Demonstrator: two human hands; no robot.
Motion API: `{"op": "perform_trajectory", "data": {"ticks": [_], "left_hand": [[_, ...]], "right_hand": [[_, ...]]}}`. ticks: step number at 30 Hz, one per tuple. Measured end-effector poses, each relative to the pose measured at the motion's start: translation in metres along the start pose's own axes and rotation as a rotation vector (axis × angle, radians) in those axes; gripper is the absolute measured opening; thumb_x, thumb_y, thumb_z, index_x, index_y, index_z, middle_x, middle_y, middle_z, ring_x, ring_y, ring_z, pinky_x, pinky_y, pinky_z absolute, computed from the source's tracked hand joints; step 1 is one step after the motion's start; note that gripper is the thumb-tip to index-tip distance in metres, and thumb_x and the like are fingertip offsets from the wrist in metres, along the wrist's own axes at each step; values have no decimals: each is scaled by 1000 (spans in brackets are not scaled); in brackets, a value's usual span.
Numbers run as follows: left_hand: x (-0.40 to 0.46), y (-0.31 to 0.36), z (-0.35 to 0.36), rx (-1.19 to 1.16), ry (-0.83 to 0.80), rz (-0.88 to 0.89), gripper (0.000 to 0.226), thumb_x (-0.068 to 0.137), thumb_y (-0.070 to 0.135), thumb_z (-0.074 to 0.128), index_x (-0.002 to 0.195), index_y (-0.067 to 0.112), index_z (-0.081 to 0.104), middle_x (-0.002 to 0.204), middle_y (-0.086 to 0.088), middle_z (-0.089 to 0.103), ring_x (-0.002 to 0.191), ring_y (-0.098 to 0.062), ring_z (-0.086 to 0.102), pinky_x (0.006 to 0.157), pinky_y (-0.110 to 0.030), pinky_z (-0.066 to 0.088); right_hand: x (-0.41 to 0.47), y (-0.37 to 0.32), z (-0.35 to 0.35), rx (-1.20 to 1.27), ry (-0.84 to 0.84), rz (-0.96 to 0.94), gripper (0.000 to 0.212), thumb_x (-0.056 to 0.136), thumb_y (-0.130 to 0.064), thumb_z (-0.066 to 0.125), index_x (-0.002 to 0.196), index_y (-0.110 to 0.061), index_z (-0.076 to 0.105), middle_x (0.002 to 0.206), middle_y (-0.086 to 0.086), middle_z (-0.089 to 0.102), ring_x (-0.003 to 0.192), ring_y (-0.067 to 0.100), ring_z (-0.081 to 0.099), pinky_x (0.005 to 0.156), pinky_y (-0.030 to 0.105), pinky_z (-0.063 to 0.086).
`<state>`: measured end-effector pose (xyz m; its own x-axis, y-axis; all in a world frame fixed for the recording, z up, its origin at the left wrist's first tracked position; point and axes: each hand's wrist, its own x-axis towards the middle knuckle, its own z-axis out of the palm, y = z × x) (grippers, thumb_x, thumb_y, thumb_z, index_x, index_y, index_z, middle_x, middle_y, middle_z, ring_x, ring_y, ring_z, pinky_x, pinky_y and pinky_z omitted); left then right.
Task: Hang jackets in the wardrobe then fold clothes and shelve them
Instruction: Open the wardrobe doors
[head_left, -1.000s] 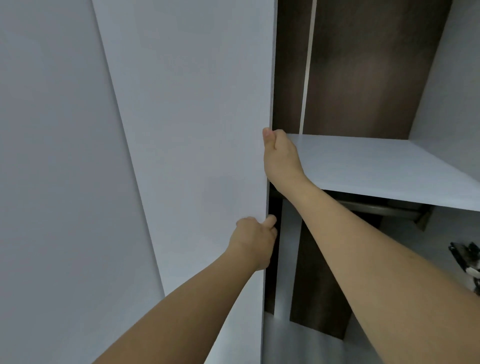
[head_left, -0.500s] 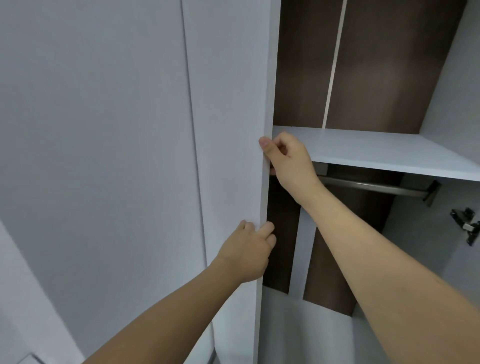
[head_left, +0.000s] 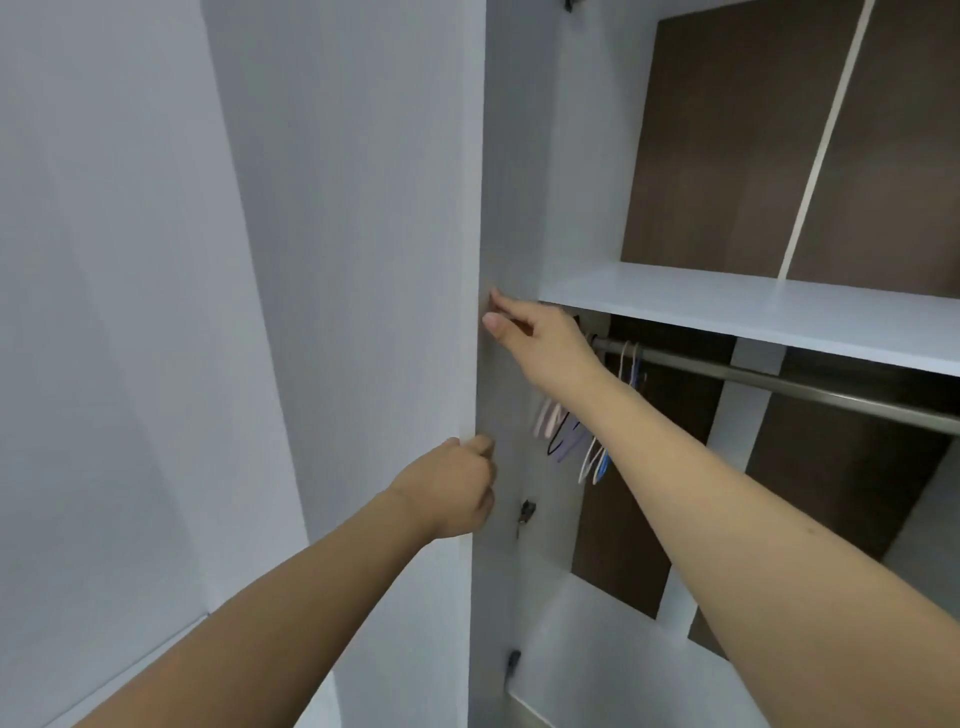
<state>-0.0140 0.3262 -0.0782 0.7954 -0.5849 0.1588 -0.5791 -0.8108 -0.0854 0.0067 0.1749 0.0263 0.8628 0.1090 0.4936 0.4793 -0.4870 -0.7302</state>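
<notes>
The white wardrobe door (head_left: 363, 260) stands part open, with its edge running down the middle of the head view. My left hand (head_left: 454, 486) grips that edge from the outside, fingers curled round it. Higher up, my right hand (head_left: 540, 343) reaches across the opening, its fingertips and thumb pressing against the door's inner face (head_left: 506, 208). Inside, several thin hangers (head_left: 587, 441) in pink, black, white and blue hang at the left end of a metal rail (head_left: 779, 382). No jackets or other clothes are in sight.
A white shelf (head_left: 753, 306) spans the wardrobe just above the rail. The back panel (head_left: 727, 156) is dark brown with pale strips. Two hinges (head_left: 525, 512) sit on the door's inner face. A plain grey wall (head_left: 104, 312) fills the left.
The door has swung further open, and the hangers and more of the rail have come into view. My right hand has gone from gripping the edge to pressing the inner face.
</notes>
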Motion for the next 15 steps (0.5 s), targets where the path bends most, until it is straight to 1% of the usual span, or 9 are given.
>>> {"op": "perform_trajectory", "data": {"ticks": [2,4,6,8,9,12,15], "left_hand": [[-1,-15,2,-84,-34,-105,31,90,23,43,101,12,70,110,-3,49,92,-29,50,87,-38,47],[-1,-26,5,-161,-49,-205,36,90,24,42,111,13,69,113,-1,49,102,-30,45,93,-37,46],[-1,-38,8,-244,-42,-297,40,90,25,43,122,16,66,122,2,49,112,-30,40,97,-37,44],[1,-51,11,-315,-31,-375,47,91,27,45,136,18,57,133,5,47,121,-30,36,104,-37,40],[2,-58,13,-332,-32,-407,50,92,29,45,140,18,53,136,5,46,124,-30,34,107,-37,37],[5,-75,17,-313,-45,-442,53,91,31,45,143,20,50,139,5,49,126,-30,33,109,-37,36],[7,-80,21,-301,-32,-416,52,89,30,44,140,21,54,134,8,53,121,-29,37,108,-37,37]], "right_hand": [[10,6,17,-62,-99,4,50,103,-33,47,151,-25,35,153,-6,39,138,7,38,106,16,24],[19,15,32,-106,-172,13,49,105,-29,42,153,-26,31,157,-7,32,144,10,30,109,15,20],[26,24,47,-151,-210,7,48,106,-25,39,153,-25,30,159,-4,27,147,11,23,113,14,13],[33,30,62,-196,-253,-6,48,106,-21,38,153,-23,29,161,-1,22,149,10,17,109,9,7],[36,33,69,-208,-275,-12,48,106,-19,37,154,-23,28,162,0,19,149,11,15,107,8,5],[43,38,86,-167,-277,-25,49,105,-11,35,153,-22,30,163,2,15,149,12,14,107,8,4],[46,48,86,-141,-200,-50,52,101,1,34,148,-18,40,159,3,27,148,14,21,111,10,9]]}}
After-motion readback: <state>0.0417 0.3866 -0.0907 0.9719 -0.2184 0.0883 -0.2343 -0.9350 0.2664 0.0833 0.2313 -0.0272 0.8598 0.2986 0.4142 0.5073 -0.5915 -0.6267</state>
